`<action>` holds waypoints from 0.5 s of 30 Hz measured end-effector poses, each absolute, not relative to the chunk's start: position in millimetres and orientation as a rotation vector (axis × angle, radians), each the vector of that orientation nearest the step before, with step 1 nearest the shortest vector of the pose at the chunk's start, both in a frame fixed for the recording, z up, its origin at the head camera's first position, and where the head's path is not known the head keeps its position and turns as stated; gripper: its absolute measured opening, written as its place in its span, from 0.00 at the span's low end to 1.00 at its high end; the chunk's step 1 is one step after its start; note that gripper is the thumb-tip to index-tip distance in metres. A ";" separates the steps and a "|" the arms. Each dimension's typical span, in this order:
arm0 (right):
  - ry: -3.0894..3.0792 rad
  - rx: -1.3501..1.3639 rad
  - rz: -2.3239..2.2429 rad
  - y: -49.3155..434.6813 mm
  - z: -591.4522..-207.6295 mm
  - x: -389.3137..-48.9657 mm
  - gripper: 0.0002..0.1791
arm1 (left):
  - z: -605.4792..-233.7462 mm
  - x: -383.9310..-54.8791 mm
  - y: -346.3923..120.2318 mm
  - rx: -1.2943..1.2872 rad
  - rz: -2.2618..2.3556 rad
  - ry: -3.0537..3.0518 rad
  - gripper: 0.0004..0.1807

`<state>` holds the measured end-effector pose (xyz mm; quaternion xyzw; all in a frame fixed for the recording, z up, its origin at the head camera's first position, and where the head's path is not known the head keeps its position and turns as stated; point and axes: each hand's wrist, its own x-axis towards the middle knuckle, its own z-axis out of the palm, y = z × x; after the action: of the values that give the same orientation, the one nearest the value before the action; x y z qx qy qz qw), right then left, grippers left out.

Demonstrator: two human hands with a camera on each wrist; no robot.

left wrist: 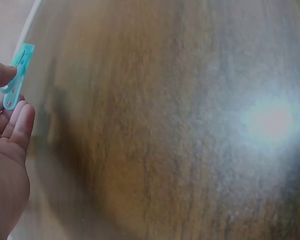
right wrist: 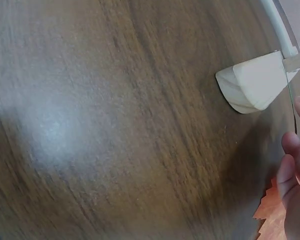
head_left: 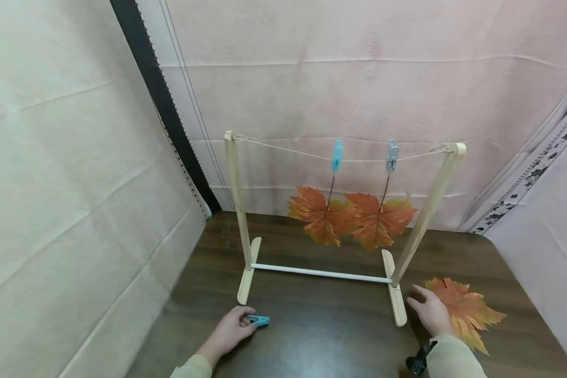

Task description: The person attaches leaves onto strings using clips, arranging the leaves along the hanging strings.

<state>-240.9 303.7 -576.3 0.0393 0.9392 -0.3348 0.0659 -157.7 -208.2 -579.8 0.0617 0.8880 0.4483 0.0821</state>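
My left hand pinches a light-blue clothespin just above the table, near the rack's left foot. In the left wrist view the clothespin lies between thumb and fingers. My right hand reaches over the left edge of an orange maple leaf beside the rack's right foot. Its thumb and forefinger are parted, with the leaf's thin stem running close by the fingertips in the right wrist view. Part of the leaf is hidden behind that hand.
A wooden rack with a white crossbar stands on the brown table. From its string, a blue clothespin and a grey-blue clothespin hold two orange leaves by their stems. Pale cloth hangs behind and at the sides.
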 end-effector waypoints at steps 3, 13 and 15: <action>2.814 0.125 -1.007 307.6 -577.1 -242.1 0.35 | -577.5 -157.9 -205.0 0.166 1.403 2.647 0.16; 2.777 0.170 -1.025 311.8 -580.9 -246.1 0.34 | -571.3 -158.3 -200.6 0.111 1.558 2.596 0.18; 2.776 0.161 -1.007 310.9 -583.1 -247.2 0.35 | -570.5 -158.0 -200.4 0.086 1.598 2.563 0.20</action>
<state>-247.2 310.9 -583.1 0.0542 0.9347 -0.3392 0.0919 -158.0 -200.4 -570.5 0.0284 0.8467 0.5280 0.0600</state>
